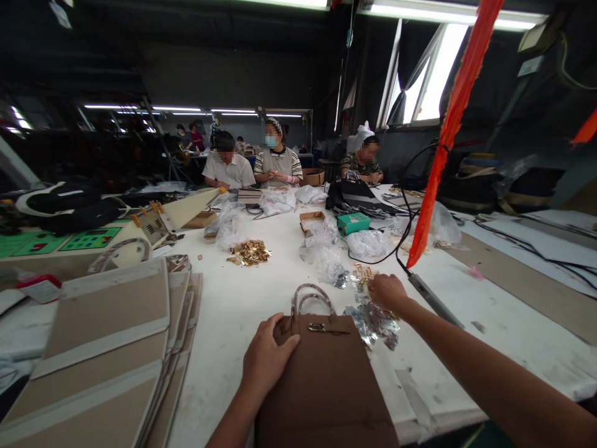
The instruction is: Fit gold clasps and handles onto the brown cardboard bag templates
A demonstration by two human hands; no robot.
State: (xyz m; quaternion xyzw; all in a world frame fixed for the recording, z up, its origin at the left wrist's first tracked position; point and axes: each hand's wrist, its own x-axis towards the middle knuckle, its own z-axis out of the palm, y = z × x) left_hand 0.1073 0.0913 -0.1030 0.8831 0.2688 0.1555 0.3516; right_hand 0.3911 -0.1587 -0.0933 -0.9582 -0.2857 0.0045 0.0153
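Observation:
A brown handbag point(326, 389) stands in front of me, its wrapped handles point(312, 289) upright and a small metal fitting point(316, 327) on its upper part. My left hand point(270, 348) is closed around the bag's upper left corner, thumb on the front beside the handle's base. Over the table, beyond the bag on the right, my right hand point(388, 292) reaches to small gold-coloured metal pieces point(362, 274). Its fingers are curled down and anything between them is hidden. Just below that hand lies a heap of shiny silver pieces point(373, 322).
Stacked beige panels point(112, 311) stand at the left. A gold hardware pile point(252, 252), plastic bags point(326, 264) and a green box point(353, 223) lie farther back. An orange strip point(438, 162) hangs above a grey tool point(433, 298). Several people sit across the table.

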